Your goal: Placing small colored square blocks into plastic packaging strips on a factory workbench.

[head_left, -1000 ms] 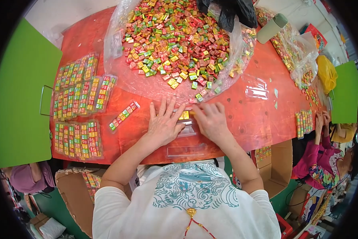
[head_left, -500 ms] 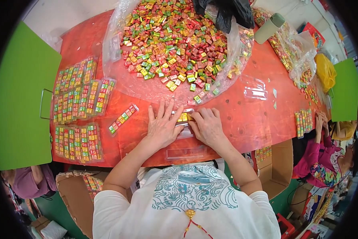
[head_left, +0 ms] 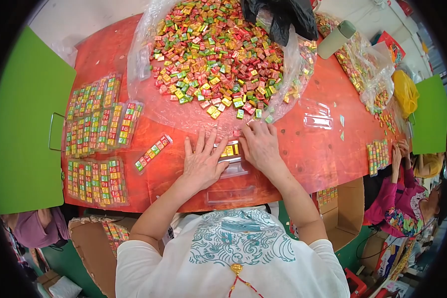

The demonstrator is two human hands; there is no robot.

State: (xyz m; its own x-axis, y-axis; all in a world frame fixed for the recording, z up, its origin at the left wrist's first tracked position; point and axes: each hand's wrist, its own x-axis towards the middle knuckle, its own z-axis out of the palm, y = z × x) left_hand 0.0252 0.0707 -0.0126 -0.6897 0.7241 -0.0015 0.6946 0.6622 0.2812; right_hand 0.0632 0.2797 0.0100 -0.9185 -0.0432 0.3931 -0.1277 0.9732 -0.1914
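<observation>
My left hand (head_left: 202,159) lies on the red table with its fingers spread, its index finger and thumb against the left end of a narrow clear plastic tray (head_left: 232,172). Several small yellow wrapped blocks (head_left: 230,149) sit in a row there; the hand hides the row's left part. Past the row's right end, my right hand (head_left: 262,151) reaches forward with bent, slightly parted fingers. Its fingertips touch the near edge of the loose blocks, and no held block shows. A pink block (head_left: 237,133) lies by its index finger.
A large heap of coloured blocks (head_left: 218,59) lies on plastic sheeting ahead. Filled strips (head_left: 96,181) are stacked at left, with a single strip (head_left: 154,153) nearer. Empty clear trays (head_left: 318,120), a bottle (head_left: 337,39) and a co-worker's hands (head_left: 400,151) are at right.
My right hand has left the row of blocks and moved forward and slightly right to the loose blocks, uncovering the row's right end. My left hand stays nearly in place.
</observation>
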